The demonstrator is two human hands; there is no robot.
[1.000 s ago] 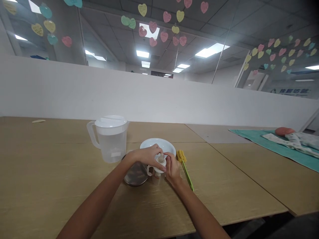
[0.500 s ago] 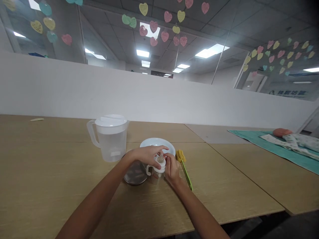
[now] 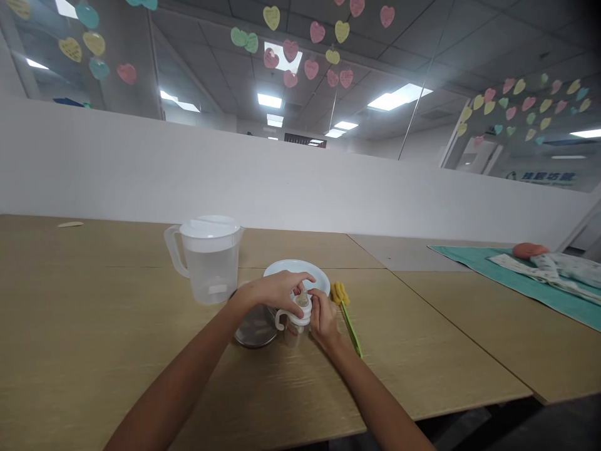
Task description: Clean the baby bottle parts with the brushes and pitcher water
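Both hands are on the little handled baby bottle (image 3: 295,316) standing on the table (image 3: 94,326), left hand (image 3: 277,292) fingers curled over its top, right hand (image 3: 322,316) pinching the collar, white bowl (image 3: 297,273) just behind.

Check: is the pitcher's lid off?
No. The white lid sits on top of the clear pitcher, which stands on the table beside the left hand.
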